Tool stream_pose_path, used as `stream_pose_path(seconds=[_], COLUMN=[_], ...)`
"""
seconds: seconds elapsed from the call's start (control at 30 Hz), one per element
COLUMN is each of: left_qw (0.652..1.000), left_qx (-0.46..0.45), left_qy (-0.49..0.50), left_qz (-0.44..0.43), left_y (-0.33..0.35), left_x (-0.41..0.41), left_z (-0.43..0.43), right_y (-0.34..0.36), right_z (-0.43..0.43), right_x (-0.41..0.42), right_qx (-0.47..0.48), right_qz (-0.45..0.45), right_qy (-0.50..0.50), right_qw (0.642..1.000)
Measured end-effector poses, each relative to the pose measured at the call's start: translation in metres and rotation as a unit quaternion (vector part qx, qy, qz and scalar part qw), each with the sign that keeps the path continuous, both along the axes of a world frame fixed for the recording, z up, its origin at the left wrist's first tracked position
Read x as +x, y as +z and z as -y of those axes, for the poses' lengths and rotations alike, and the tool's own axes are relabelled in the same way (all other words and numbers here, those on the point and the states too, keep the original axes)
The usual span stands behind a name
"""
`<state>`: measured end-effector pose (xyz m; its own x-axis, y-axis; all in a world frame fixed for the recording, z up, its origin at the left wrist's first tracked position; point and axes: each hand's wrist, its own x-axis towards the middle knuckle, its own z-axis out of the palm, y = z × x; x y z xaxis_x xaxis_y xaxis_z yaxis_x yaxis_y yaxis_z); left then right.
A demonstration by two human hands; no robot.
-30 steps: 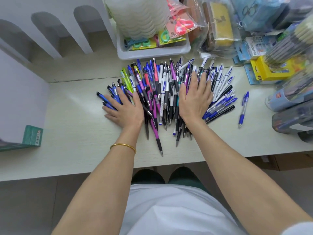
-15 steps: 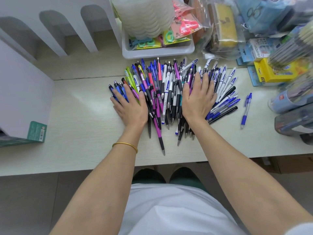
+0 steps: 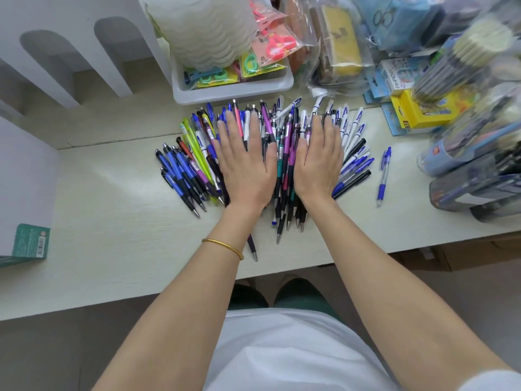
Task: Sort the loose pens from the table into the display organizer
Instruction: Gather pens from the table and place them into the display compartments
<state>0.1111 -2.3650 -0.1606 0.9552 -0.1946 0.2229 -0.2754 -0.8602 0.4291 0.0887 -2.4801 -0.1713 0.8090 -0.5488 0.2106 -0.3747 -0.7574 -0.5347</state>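
Pens (image 3: 284, 165) lie in a big mixed pile on the pale table (image 3: 112, 221), with their tips pointing toward the person. A gold bangle (image 3: 224, 246) sits on the left wrist. The left hand (image 3: 248, 167) and the right hand (image 3: 320, 162) lie flat on top of the pile, side by side, fingers straight, holding nothing. One blue pen (image 3: 383, 176) lies alone to the right. Just behind the pile stands a white tray (image 3: 231, 90) full of packets.

1 head-worn wide-angle view looks steeply down and forward onto the table (image 3: 112, 263) from close above.
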Motion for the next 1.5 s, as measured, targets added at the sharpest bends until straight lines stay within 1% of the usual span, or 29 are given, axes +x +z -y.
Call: stream_pose_path(seconds=[0.07, 0.1, 0.2, 0.27, 0.3, 0.37, 0.5, 0.57, 0.63, 0.83, 1.0, 1.23, 1.37, 1.5], left_qw=[0.998, 0.995, 0.981, 0.974, 0.970, 0.966, 0.963, 0.964, 0.965, 0.966, 0.966, 0.967, 0.982, 0.996], left_qx=[0.028, 0.049, 0.095, 0.135, 0.158, 0.184, 0.200, 0.200, 0.200, 0.182, 0.196, 0.200, 0.155, 0.085], left_qy=[-0.056, -0.085, -0.165, -0.180, -0.179, -0.176, -0.171, -0.160, -0.157, -0.170, -0.157, -0.148, -0.097, 0.017], left_qz=[0.012, 0.016, 0.028, 0.038, 0.037, 0.034, 0.062, 0.066, 0.065, 0.074, 0.061, 0.047, 0.038, 0.018], left_y=[0.001, 0.000, -0.003, -0.006, -0.009, -0.014, -0.017, -0.016, -0.014, -0.017, -0.015, -0.012, -0.004, -0.003], left_x=[-0.004, -0.006, -0.013, -0.015, -0.016, -0.015, -0.012, -0.010, -0.006, -0.002, -0.002, -0.003, 0.000, 0.005], left_z=[0.018, 0.026, 0.048, 0.056, 0.057, 0.055, 0.048, 0.044, 0.040, 0.032, 0.030, 0.027, 0.009, -0.023], right_y=[-0.001, -0.004, -0.018, -0.028, -0.032, -0.036, -0.031, -0.027, -0.023, -0.025, -0.025, -0.024, -0.024, -0.014], right_z=[0.023, 0.037, 0.077, 0.086, 0.085, 0.076, 0.052, 0.044, 0.038, 0.033, 0.035, 0.033, 0.032, 0.020], right_x=[-0.011, -0.018, -0.041, -0.050, -0.051, -0.048, -0.026, -0.013, -0.003, 0.001, -0.005, -0.007, -0.009, -0.012], right_qx=[-0.007, -0.012, 0.000, 0.024, 0.034, 0.048, 0.088, 0.113, 0.124, 0.100, 0.071, 0.077, 0.072, 0.045], right_qz=[0.041, 0.035, -0.068, -0.120, -0.127, -0.107, -0.036, -0.022, -0.023, -0.034, -0.073, -0.055, -0.041, -0.008], right_qy=[-0.046, -0.082, -0.181, -0.198, -0.191, -0.173, -0.117, -0.096, -0.096, -0.090, -0.089, -0.083, -0.073, -0.049], right_qw=[0.998, 0.996, 0.981, 0.972, 0.973, 0.978, 0.989, 0.989, 0.987, 0.990, 0.991, 0.992, 0.994, 0.998])
